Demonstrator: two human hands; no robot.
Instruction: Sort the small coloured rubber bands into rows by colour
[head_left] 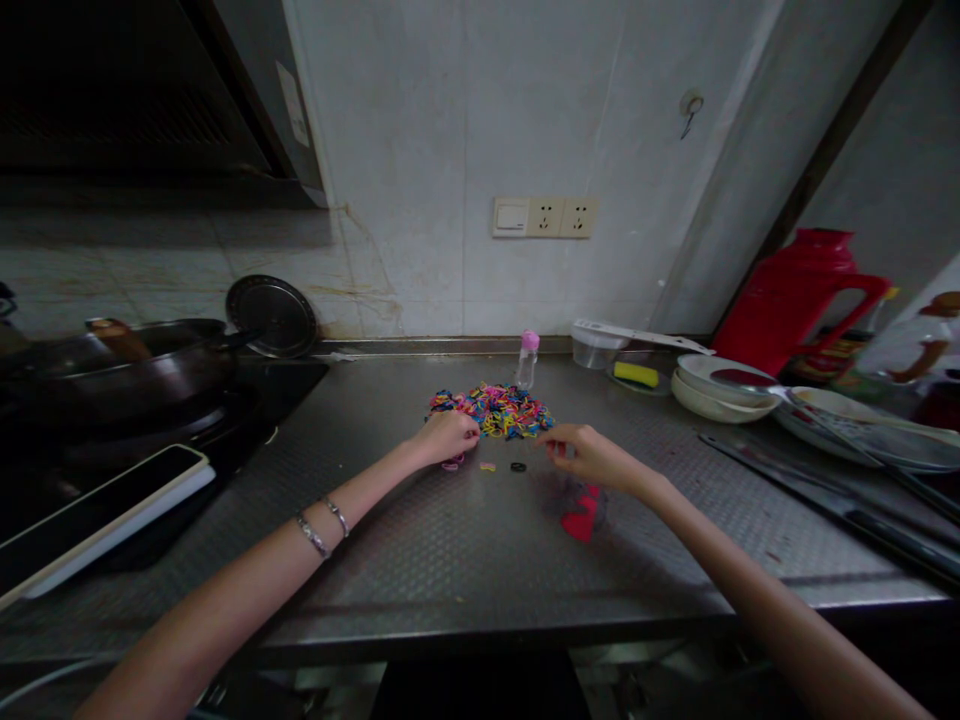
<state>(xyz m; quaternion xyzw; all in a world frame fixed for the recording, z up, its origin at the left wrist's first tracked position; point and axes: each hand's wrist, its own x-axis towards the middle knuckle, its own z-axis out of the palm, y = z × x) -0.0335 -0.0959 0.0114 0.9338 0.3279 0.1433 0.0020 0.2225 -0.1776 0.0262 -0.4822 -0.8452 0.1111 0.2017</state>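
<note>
A heap of small coloured elastic bands (495, 408) lies on the steel counter (465, 540). My left hand (446, 437) rests at the heap's near left edge, fingers curled closed on something I cannot make out. My right hand (589, 455) is at the heap's near right edge, fingertips pinched together on a small item too tiny to name. Between the hands lie three loose bands: a pink one (451, 464), a yellow one (487, 466) and a black one (518, 466). A red piece (581, 520) sits under my right wrist.
A small bottle with a pink cap (528, 360) stands behind the heap. Stacked bowls (720, 388), plates and a red jug (795, 295) crowd the right. A dark wok (120, 365) on the stove and a phone (97, 510) are at the left.
</note>
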